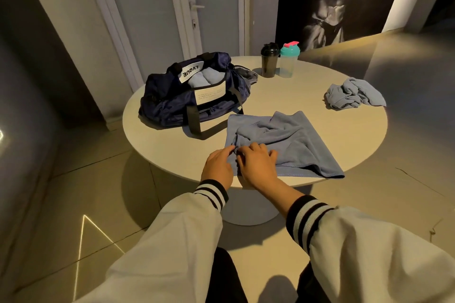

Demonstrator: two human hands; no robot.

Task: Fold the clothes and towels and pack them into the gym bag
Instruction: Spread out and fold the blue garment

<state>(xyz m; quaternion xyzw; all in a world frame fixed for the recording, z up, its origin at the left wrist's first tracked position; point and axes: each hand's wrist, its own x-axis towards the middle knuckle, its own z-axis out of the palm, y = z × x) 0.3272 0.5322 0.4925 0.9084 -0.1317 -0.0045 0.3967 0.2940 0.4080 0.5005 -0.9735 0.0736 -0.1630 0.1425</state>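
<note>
A blue towel (290,140) lies half spread on the near side of the round table (307,91), rumpled across its middle. My left hand (218,167) and my right hand (256,163) meet at its near left corner, and both pinch the cloth there. The navy gym bag (172,103) stands open at the table's left, with folded blue cloth (199,80) showing inside it. A second blue cloth (354,93) sits crumpled at the table's right edge.
A black shaker bottle (270,60) and a teal-lidded one (288,60) stand together at the table's far side. A grey cloth (248,75) pokes out behind the bag. Doors stand behind the table; tiled floor surrounds it.
</note>
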